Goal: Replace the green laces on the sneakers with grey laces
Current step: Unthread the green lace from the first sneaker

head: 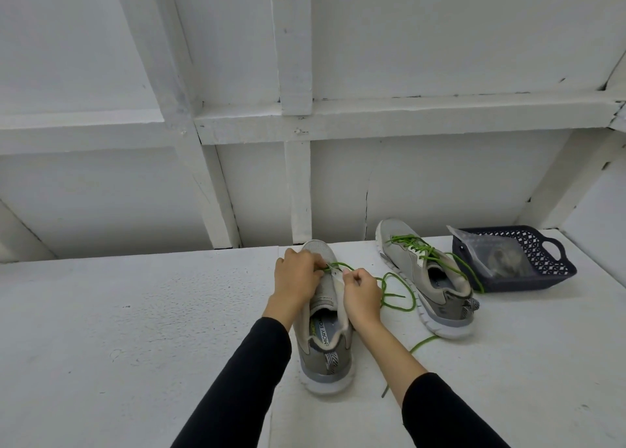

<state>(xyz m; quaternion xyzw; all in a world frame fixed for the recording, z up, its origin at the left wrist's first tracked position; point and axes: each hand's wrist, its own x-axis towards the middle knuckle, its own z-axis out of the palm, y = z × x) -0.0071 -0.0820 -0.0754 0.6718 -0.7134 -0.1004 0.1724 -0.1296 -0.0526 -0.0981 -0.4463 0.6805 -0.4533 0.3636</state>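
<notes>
At the desk's (pixel 135 312) far edge, the left hand (pixel 298 278) and right hand (pixel 360 293) each pinched the green lace (pixel 393 295) over the near sneaker (pixel 323 342).

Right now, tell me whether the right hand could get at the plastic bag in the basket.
Probably yes. The right hand pinches the green lace; once freed, only the second sneaker lies between it and the bag, which sits uncovered in the open basket.

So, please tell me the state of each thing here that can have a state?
near sneaker: upright, green lace mostly pulled out
left hand: pinches the lace at the eyelets
right hand: pinches the lace
far sneaker: laced green, untied
dark basket: holds a clear plastic bag, contents unclear
</notes>
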